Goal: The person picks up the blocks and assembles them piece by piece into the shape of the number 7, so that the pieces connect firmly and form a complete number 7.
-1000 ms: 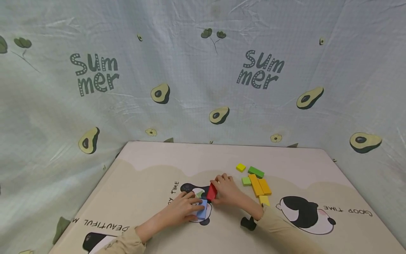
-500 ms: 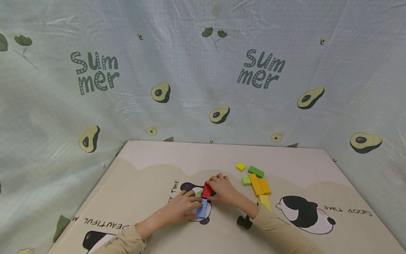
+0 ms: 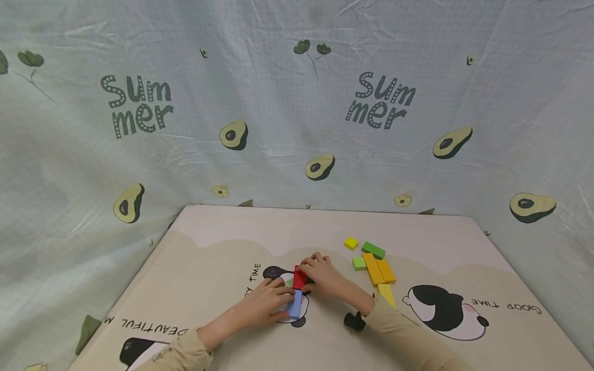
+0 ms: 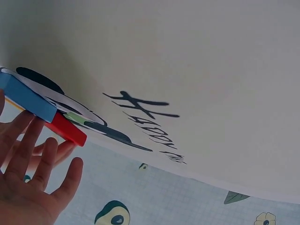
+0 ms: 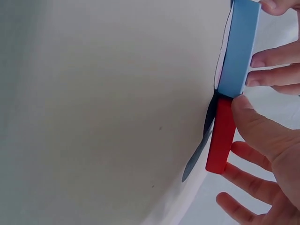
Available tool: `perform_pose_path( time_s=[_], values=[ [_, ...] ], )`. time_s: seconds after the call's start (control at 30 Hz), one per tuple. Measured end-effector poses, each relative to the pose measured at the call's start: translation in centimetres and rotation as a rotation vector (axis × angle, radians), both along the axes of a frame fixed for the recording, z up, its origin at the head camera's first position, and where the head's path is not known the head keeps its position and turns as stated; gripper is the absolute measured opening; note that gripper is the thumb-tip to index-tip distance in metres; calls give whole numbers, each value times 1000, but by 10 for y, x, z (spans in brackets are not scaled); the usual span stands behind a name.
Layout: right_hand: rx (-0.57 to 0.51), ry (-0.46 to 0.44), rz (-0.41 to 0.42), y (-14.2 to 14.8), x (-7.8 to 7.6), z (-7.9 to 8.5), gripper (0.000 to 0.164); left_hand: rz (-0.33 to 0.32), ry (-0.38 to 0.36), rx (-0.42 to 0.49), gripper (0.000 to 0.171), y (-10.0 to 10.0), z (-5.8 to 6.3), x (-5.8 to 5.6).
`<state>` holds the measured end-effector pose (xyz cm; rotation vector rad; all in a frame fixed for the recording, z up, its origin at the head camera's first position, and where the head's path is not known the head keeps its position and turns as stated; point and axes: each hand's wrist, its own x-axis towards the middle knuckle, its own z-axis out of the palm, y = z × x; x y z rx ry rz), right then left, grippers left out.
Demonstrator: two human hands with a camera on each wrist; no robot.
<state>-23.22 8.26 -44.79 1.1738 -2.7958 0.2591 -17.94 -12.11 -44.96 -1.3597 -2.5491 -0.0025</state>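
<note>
My left hand holds a blue rectangular block, fingertips on its top and side and the thumb near its closer end. A red block is pinched by my right hand, the thumb at one end and fingers toward the other. In the right wrist view the red block meets the end of the blue block, roughly in line with it. Beside the red block, a light green piece shows partly in the left wrist view; the rest of it is hidden.
Right of the hands lie a yellow block, a green block, a light green block, two orange blocks and a pale yellow block. A printed cloth hangs behind the table.
My right hand has moved the red block left and turned it from a slant to nearly in line with the blue block. My left hand has stayed on the blue block.
</note>
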Motion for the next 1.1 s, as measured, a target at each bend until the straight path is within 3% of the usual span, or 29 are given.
perform_pose_path(
  time_s=[0.3,0.77,1.1],
  values=[
    [48,-53,-27,-1,0,0,45,22,0,-28,35,1,0,1],
    [52,-62,-19,0,-3,-2,45,30,21,-38,33,2,-1,2],
    [55,-50,-19,-1,-2,-3,44,52,-18,-58,35,2,-1,2]
  ],
)
